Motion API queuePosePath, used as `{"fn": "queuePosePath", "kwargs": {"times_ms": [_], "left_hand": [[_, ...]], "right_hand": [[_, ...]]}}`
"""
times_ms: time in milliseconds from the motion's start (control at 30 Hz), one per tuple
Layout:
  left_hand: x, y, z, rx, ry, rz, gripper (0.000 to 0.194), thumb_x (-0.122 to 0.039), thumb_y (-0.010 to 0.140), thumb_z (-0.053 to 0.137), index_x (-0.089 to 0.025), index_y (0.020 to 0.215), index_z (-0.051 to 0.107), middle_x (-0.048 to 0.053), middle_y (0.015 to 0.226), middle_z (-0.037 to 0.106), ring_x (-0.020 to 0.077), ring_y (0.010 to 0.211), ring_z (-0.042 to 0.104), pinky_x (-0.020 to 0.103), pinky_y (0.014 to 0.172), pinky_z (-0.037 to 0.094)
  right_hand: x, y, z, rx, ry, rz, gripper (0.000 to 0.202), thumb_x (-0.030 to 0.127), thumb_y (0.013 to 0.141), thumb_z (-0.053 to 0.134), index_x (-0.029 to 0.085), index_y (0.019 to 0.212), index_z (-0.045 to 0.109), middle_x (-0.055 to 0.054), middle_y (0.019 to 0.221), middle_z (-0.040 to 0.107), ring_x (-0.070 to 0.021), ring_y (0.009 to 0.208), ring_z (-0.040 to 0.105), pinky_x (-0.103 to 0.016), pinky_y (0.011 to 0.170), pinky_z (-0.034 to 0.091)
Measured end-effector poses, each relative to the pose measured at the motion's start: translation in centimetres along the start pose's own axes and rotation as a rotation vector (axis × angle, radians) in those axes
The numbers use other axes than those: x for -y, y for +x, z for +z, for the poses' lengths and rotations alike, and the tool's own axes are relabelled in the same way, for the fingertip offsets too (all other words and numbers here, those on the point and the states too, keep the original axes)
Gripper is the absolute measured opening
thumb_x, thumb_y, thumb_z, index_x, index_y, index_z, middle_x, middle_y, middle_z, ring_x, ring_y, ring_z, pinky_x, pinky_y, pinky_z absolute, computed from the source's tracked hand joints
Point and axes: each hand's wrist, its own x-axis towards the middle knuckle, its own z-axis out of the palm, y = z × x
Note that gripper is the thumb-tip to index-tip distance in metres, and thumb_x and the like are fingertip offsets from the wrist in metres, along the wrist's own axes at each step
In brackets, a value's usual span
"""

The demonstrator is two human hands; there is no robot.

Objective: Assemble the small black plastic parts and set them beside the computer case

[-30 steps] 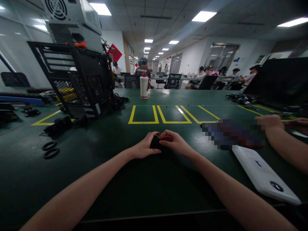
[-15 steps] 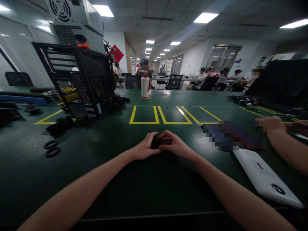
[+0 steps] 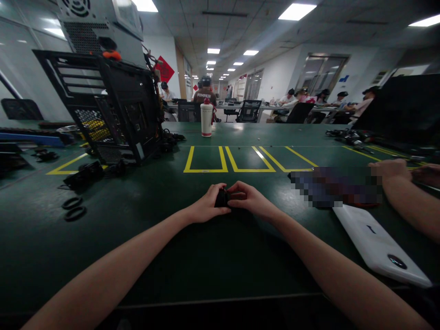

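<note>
Above the middle of the green table (image 3: 220,256), a small black object (image 3: 222,198) sits between my hands. My left hand (image 3: 206,205) is closed round its left side, with the thumb below and the fingers above. The fingers of my right hand (image 3: 245,198) are pinched at its right side. The object's details are too dark to make out. Two black rings (image 3: 74,212) lie on the table to the left of my hands.
A black computer case (image 3: 120,110) stands at the left with cables around it. Behind my hands are yellow tape outlines (image 3: 206,171) and a white bottle (image 3: 206,120). At the right lie a white device (image 3: 378,243) and another person's hand (image 3: 392,176).
The whole view has tilted slightly, so the background sits a little higher in the picture. My hands keep nearly the same hold on the black object.
</note>
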Motion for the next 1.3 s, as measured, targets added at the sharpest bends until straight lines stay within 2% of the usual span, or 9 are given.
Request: {"fn": "queuePosePath", "kwargs": {"times_ms": [100,233,333,533,767,900,967,1167,1300], "left_hand": [[0.1,0.0,0.0,0.001,0.002,0.005,0.069,-0.039,0.067,0.06,-0.02,0.125,0.027,0.011,0.123,0.035,0.0255,0.115,0.037,0.045,0.098,0.029],[0.2,0.1,0.0,0.011,0.03,0.002,0.069,-0.041,0.068,0.059,-0.019,0.125,0.026,0.011,0.123,0.035,0.0241,0.114,0.037,0.043,0.098,0.031],[0.0,0.0,0.1,0.005,0.052,0.001,0.07,-0.041,0.069,0.058,-0.018,0.126,0.024,0.012,0.124,0.035,0.0236,0.115,0.037,0.042,0.099,0.031],[-0.3,-0.7,0.2,-0.092,0.144,-0.01,0.092,-0.041,0.064,0.063,-0.02,0.133,0.005,0.015,0.13,0.029,0.0284,0.121,0.031,0.05,0.1,0.025],[-0.4,-0.7,0.4,-0.008,0.064,0.05,0.079,-0.026,0.072,0.055,-0.022,0.133,0.004,0.014,0.139,0.017,0.0257,0.128,0.022,0.048,0.104,0.02],[-0.3,-0.4,0.2,0.028,0.039,0.069,0.081,-0.024,0.071,0.055,-0.02,0.133,0.004,0.014,0.14,0.015,0.0241,0.128,0.021,0.045,0.105,0.019],[-0.4,-0.3,0.0,0.045,0.024,0.079,0.082,-0.024,0.07,0.057,-0.02,0.133,0.004,0.014,0.139,0.016,0.0241,0.127,0.023,0.045,0.105,0.02],[-0.4,-0.2,-0.1,0.045,0.045,0.048,0.082,-0.023,0.068,0.059,-0.017,0.133,0.008,0.015,0.133,0.026,0.0259,0.125,0.027,0.045,0.103,0.021],[-0.3,-0.1,0.0,0.053,0.056,0.038,0.08,-0.026,0.069,0.059,-0.016,0.132,0.012,0.014,0.129,0.031,0.0244,0.12,0.032,0.043,0.102,0.025]], "right_hand": [[0.2,-0.1,0.2,-0.008,0.028,-0.004,0.029,0.021,0.061,0.066,0.019,0.083,0.048,-0.001,0.095,0.056,-0.0171,0.087,0.057,-0.034,0.074,0.047],[0.0,0.1,0.2,-0.066,0.019,0.003,0.018,0.028,0.07,0.058,0.017,0.082,0.051,-0.002,0.088,0.057,-0.0148,0.081,0.057,-0.032,0.074,0.046],[-0.6,0.4,0.1,-0.097,-0.01,0.012,0.021,0.03,0.072,0.057,0.017,0.088,0.053,-0.003,0.09,0.057,-0.014,0.082,0.056,-0.032,0.076,0.044],[-1.2,0.7,-0.1,-0.035,-0.079,0.052,0.028,0.036,0.072,0.057,0.017,0.092,0.055,-0.005,0.089,0.058,-0.0135,0.077,0.055,-0.031,0.071,0.045],[0.1,0.3,-0.3,-0.021,0.034,0.135,0.027,0.024,0.065,0.063,0.017,0.09,0.053,-0.004,0.086,0.059,-0.0134,0.078,0.056,-0.031,0.075,0.045],[0.4,0.2,-0.3,-0.043,0.031,0.17,0.026,0.02,0.063,0.064,0.015,0.086,0.053,-0.005,0.088,0.059,-0.0142,0.08,0.056,-0.034,0.08,0.043],[0.4,0.1,-0.2,-0.031,0.024,0.138,0.026,0.019,0.062,0.065,0.015,0.085,0.053,-0.004,0.086,0.059,-0.0146,0.08,0.056,-0.035,0.08,0.043],[0.4,-0.1,-0.1,-0.047,-0.201,-0.144,0.031,0.016,0.056,0.068,0.017,0.082,0.052,-0.002,0.085,0.056,-0.0162,0.085,0.054,-0.036,0.082,0.042],[0.5,0.0,-0.1,-0.034,-0.064,-0.035,0.028,0.023,0.064,0.063,0.017,0.088,0.052,-0.004,0.089,0.056,-0.0152,0.084,0.055,-0.034,0.08,0.044]]}}
